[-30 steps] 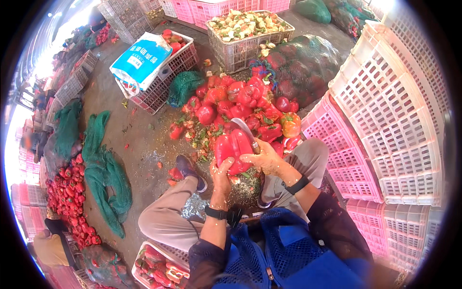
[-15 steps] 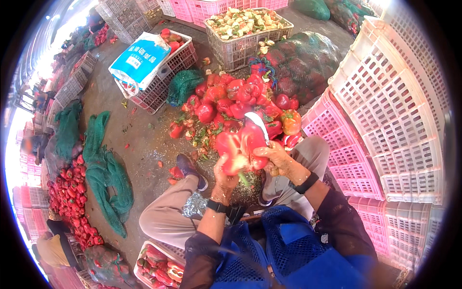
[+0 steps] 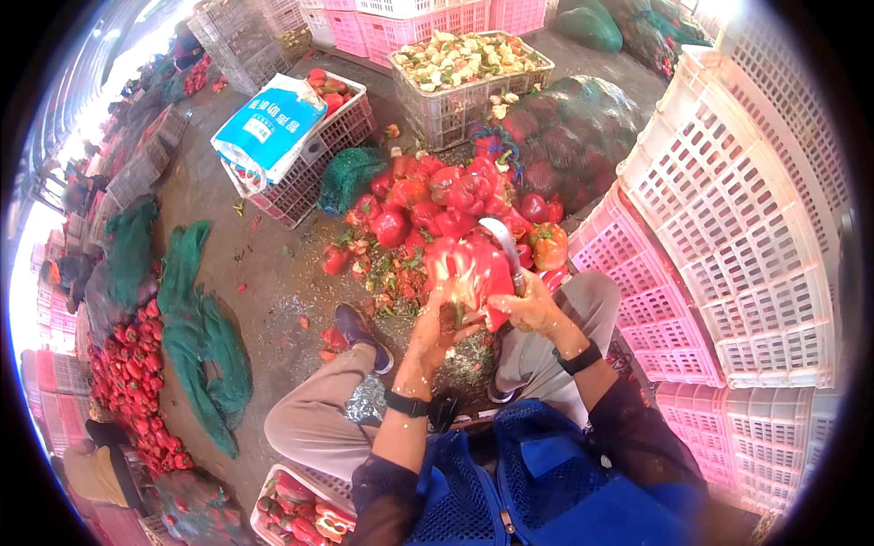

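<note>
Between my hands is a cut-open red bell pepper (image 3: 487, 266), its pale inside showing. My left hand (image 3: 435, 329) holds it from below and the left, fingers partly hidden behind it. My right hand (image 3: 537, 312) is closed on a knife with a curved, pale blade (image 3: 501, 238), which points up and away beside the pepper. The right fingers also touch the pepper's right edge. Just beyond lies a heap of whole red bell peppers (image 3: 426, 205) on the floor, with cut scraps (image 3: 369, 268) along its near left side.
A crate of pale pepper cores (image 3: 446, 109) and a crate (image 3: 305, 177) bearing a blue-white bag (image 3: 269, 123) stand beyond the heap. Tall stacked crates (image 3: 728, 218) rise on my right. A crate (image 3: 314, 478) of cut peppers sits by my left leg. Green netting (image 3: 205, 337) lies left.
The pepper has been turned and tilted between my hands. My left hand has shifted slightly right beneath it, and the knife has moved a little right with my right hand.
</note>
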Action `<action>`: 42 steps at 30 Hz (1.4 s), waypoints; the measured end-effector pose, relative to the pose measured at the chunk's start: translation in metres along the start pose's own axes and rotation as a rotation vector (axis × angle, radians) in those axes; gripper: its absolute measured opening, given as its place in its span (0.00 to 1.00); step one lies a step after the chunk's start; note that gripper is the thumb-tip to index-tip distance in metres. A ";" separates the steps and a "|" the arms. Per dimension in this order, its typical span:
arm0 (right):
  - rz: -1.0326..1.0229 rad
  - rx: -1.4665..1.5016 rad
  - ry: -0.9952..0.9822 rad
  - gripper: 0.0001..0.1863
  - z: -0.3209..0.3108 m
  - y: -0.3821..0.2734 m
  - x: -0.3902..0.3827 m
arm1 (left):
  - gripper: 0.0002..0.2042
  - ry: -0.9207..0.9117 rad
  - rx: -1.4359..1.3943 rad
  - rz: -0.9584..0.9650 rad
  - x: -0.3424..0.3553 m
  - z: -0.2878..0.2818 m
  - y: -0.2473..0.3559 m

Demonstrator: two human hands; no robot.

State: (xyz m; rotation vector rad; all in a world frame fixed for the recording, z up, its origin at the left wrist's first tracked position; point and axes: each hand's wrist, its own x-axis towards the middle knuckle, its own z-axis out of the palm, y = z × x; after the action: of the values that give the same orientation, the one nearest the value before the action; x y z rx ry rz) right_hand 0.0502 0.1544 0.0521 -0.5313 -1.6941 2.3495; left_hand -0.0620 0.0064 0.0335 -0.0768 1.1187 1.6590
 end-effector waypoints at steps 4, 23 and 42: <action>-0.079 -0.145 -0.085 0.32 0.012 -0.003 -0.007 | 0.18 0.016 -0.236 -0.090 0.023 -0.004 -0.013; -0.305 -1.141 0.251 0.36 0.012 -0.162 -0.063 | 0.20 0.595 1.258 1.420 0.063 0.000 0.062; -0.468 -1.096 0.301 0.35 0.042 -0.095 0.001 | 0.15 -0.007 -0.094 0.398 0.023 0.065 0.020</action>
State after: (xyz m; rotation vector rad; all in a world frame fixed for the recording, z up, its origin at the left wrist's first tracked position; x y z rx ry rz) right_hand 0.0283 0.1493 0.1537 -0.5011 -2.4632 0.8406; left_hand -0.0572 0.0685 0.0685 0.0978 1.0992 2.0632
